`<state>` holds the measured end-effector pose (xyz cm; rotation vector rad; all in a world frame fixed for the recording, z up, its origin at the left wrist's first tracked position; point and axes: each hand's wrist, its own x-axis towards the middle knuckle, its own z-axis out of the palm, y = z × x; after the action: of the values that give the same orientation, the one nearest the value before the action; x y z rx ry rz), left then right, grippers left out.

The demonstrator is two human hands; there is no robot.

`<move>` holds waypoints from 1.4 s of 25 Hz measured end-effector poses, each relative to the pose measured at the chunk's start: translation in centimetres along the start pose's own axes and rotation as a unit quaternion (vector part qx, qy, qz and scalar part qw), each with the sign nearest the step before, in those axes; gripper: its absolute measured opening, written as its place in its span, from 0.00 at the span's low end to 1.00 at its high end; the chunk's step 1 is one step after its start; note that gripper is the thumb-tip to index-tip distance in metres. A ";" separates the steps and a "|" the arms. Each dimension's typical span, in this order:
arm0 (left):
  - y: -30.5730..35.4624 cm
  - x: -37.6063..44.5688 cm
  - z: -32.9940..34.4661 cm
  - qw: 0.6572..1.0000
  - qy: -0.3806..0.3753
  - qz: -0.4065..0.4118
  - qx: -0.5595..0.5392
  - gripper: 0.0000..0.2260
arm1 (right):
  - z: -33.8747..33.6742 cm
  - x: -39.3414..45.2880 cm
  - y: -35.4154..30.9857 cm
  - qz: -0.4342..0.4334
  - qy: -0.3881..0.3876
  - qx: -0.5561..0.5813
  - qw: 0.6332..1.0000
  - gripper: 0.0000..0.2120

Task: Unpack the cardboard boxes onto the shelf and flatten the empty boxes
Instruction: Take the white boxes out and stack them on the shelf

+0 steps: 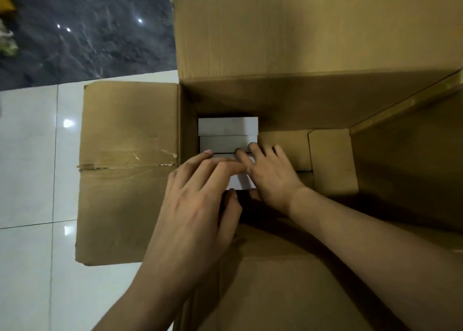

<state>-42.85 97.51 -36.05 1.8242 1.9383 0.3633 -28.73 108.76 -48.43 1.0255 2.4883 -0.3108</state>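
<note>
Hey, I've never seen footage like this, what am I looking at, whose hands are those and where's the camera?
There is no machine here. One wide-angle camera sits on a person's head, looking down at their own two bare hands. They reach into a big open brown cardboard box that stands on a glossy white tiled floor, its flaps folded outward. Inside, against the left wall, lie small flat white boxes in a row. The left hand and the right hand both grip the nearest white box, fingers over its far edge, thumbs at its near edge. The rest of the box bottom looks bare cardboard.
</note>
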 end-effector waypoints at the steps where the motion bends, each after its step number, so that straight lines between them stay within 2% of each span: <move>1: 0.1 0.2 0.1 1.000 -0.001 0.003 0.002 0.17 | 0.1 0.0 0.1 -0.005 0.003 -0.004 1.000 0.46; 7: 0.8 1.8 1.4 1.000 -0.030 -0.008 0.002 0.20 | 0.2 -1.5 3.2 0.005 -0.007 -0.002 1.000 0.45; 10: 1.6 2.8 2.0 0.999 -0.037 -0.007 -0.012 0.16 | 0.6 -3.4 6.2 0.035 -0.010 0.010 0.999 0.43; 14: 2.1 4.9 3.0 0.999 -0.049 -0.004 -0.013 0.15 | 1.3 -5.6 9.9 0.085 -0.006 -0.001 0.996 0.43; 21: 0.9 9.1 6.1 0.996 -0.064 -0.060 0.009 0.19 | 2.2 -7.1 13.2 0.206 -0.029 0.012 0.978 0.47; 26: -0.7 11.4 8.9 0.990 -0.072 -0.100 0.063 0.30 | 3.2 -6.9 12.9 0.214 -0.027 0.014 0.976 0.51; 32: -2.0 11.9 11.3 0.972 -0.098 -0.148 0.157 0.47 | 3.4 -6.0 12.3 0.204 0.015 0.004 0.979 0.47; 35: -2.3 11.3 11.8 0.962 -0.082 -0.129 0.225 0.48 | 3.4 -5.4 11.6 0.201 0.007 0.010 0.979 0.47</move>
<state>-39.29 107.14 -48.94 1.7532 2.2283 -0.3325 -16.04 112.30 -49.37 1.5069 2.2232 -0.2011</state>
